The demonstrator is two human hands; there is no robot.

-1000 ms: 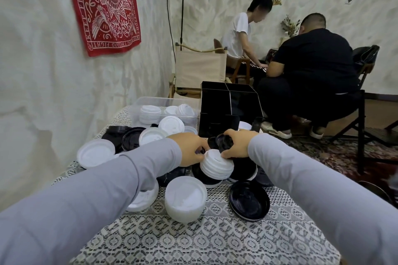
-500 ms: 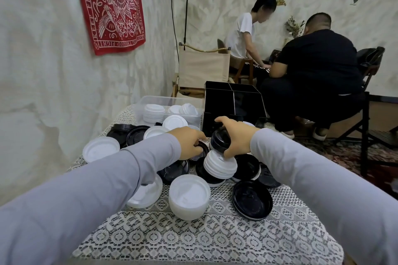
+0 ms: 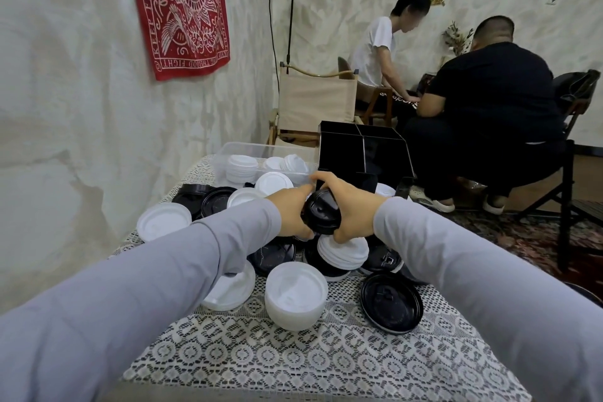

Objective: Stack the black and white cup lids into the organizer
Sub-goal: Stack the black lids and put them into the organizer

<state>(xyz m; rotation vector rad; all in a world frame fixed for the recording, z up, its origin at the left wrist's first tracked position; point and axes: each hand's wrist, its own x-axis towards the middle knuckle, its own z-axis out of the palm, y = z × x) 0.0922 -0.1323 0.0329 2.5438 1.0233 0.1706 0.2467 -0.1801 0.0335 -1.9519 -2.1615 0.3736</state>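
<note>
Black lid stack point(image 3: 321, 213) gripped between left hand point(image 3: 291, 213); right hand point(image 3: 350, 206).

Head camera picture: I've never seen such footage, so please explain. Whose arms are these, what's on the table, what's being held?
No machine here: a person wears one camera on the head, looking down at their own grey-sleeved arms. The left hand and right hand together grip a small stack of black lids above the table with its lace cloth. On it lie loose black and white lids, among them a white lid stack and a single black lid. Behind stand the black organizer and a clear bin holding white lids.
</note>
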